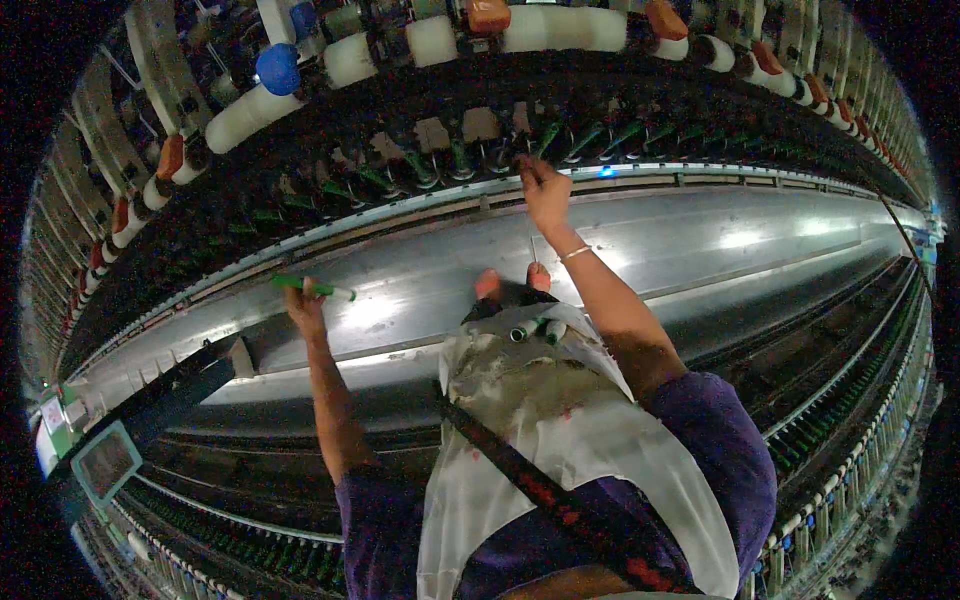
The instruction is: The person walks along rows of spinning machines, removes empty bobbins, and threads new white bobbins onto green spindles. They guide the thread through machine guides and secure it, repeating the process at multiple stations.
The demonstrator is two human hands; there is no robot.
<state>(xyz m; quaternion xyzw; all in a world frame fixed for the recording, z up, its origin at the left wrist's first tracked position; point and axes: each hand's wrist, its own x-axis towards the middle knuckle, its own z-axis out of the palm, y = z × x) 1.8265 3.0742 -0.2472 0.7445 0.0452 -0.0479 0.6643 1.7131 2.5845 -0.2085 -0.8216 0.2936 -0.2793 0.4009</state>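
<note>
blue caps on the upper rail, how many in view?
2. One large round blue cap at upper left above a white roller, one smaller blue cap just above it at the frame's top edge. Others may be hidden in the dark rim.

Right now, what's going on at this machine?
A person in a white apron stands at a long spinning frame. The left hand holds a green bobbin out over the metal rail. The right hand reaches up to the row of green spindles, fingers pinched there. More bobbins sit in the apron pocket.
</note>
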